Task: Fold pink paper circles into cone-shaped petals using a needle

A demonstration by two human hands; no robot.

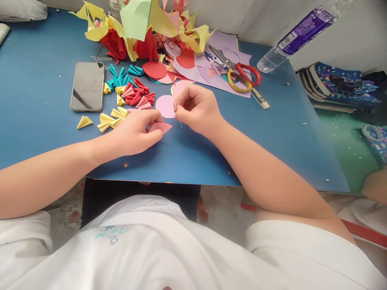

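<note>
My left hand [136, 131] is closed on a folded pink paper piece [161, 127] whose pointed end sticks out to the right. My right hand [195, 106] pinches a thin, light stick [181, 124], its lower end pointing down at the table; what exactly it is cannot be made out. Just behind the hands lies a pink paper circle [165, 106], with a paler paper circle [182, 85] partly hidden by my right hand. Beside my left hand are several small rolled paper cones: yellow [105, 122], red [133, 98] and teal [119, 77].
A phone [88, 86] lies left of the cones. Red paper circles [155, 69], purple paper sheets [225, 44] and scissors [242, 76] lie behind. Crumpled yellow paper [96, 28] is piled at the wall. A water bottle [298, 34] stands at right, near stacked books [320, 86].
</note>
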